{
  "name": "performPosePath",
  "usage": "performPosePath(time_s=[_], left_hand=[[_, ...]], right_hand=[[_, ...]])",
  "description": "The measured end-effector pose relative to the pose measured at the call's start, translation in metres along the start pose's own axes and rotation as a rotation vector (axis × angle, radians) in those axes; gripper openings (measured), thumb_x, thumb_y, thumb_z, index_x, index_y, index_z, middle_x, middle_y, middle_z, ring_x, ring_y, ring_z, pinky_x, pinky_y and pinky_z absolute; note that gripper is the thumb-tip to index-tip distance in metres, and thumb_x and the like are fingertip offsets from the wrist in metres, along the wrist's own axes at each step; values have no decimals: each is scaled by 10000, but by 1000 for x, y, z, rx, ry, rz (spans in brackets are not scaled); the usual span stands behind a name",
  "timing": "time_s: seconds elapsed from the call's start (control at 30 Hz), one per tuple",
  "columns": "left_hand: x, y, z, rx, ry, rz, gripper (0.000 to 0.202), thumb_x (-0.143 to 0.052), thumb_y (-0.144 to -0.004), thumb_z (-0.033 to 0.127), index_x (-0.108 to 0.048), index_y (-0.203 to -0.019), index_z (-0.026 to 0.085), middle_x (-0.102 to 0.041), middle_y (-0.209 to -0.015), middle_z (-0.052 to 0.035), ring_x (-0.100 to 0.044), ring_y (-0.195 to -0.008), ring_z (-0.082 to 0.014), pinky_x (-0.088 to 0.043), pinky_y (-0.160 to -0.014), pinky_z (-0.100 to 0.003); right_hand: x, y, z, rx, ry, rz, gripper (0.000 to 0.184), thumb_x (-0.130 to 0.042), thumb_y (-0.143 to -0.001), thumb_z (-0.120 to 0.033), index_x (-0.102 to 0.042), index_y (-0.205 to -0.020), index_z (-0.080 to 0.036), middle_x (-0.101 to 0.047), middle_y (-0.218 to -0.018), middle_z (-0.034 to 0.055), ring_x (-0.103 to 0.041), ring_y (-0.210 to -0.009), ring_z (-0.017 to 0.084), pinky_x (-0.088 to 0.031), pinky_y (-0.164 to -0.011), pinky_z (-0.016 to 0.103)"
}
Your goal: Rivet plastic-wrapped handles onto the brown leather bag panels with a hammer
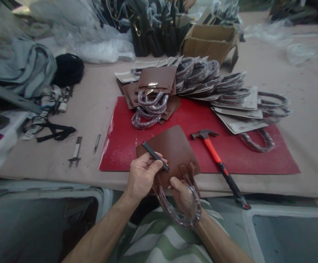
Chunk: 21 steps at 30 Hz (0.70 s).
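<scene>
A slim black tool is pinched in the fingers of my left hand; its kind I cannot make out. The tool slants across a brown leather bag panel, its lower end close to the panel's near edge. My right hand grips that panel at the near edge, thumb on top, fingers hidden below. A plastic-wrapped handle hangs from the panel toward me and loops around my right hand. Just to the right lies a claw hammer with an orange and black grip.
Beneath the work is a red mat. Brown panels with wrapped handles are stacked behind, with more panels fanned to the right. A pronged tool and a thin metal rod lie left. A cardboard box stands at the back.
</scene>
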<state>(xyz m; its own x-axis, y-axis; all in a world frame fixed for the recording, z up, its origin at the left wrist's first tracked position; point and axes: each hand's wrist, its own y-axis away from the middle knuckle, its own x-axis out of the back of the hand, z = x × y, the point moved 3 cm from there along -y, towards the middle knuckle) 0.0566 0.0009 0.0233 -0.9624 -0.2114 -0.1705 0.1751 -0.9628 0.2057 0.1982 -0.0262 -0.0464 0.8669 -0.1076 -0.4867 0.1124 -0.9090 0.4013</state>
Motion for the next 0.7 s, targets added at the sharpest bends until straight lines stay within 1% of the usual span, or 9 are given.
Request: performPosePath(time_s=[0.13,0.27,0.4,0.47,0.6,0.7], left_hand=[[1,4,1,-47,-38,8,234,-732,-818,309,-701,-971,134,-787,-884,-81,-753,-796,-189,-620,-770,-270],[2,5,0,-74,-52,-6,223,-729,-825,305,-706,-972,140,-791,-890,-78,-761,-817,-195,-628,-771,-265],[5,5,-3,-74,-74,-13,215,-729,-826,304,-715,-962,139,-793,-888,-79,-766,-817,-197,-629,-766,-253],[6,5,-5,-79,-78,-12,214,-728,-831,306,-719,-966,141,-794,-895,-76,-767,-828,-194,-626,-779,-246],[9,4,-8,-90,-91,-15,221,-730,-835,308,-725,-980,142,-795,-916,-77,-767,-846,-197,-624,-797,-248],[10,5,-9,-104,-129,-7,219,-726,-835,310,-729,-976,143,-795,-910,-80,-768,-841,-211,-634,-788,-273]], right_hand=[[-6,0,-6,-32,6,-11,373,-875,-566,-551,-654,-534,-252,-753,-844,68,-678,-884,302,-546,-849,475],[-8,-2,-7,-21,18,-5,390,-879,-560,-563,-651,-522,-249,-750,-852,64,-671,-872,283,-543,-859,458],[-8,-4,-3,-36,23,-19,397,-865,-605,-565,-651,-527,-240,-739,-830,61,-667,-833,258,-548,-803,423],[-9,-4,-1,-32,22,-23,401,-858,-621,-565,-641,-526,-240,-738,-830,58,-666,-850,258,-548,-785,412],[-10,-6,-1,-12,15,-5,409,-869,-602,-559,-630,-525,-238,-748,-916,68,-665,-884,263,-544,-760,392],[-10,-7,2,-22,18,14,404,-874,-584,-552,-629,-527,-236,-746,-877,67,-656,-796,243,-537,-711,379]])
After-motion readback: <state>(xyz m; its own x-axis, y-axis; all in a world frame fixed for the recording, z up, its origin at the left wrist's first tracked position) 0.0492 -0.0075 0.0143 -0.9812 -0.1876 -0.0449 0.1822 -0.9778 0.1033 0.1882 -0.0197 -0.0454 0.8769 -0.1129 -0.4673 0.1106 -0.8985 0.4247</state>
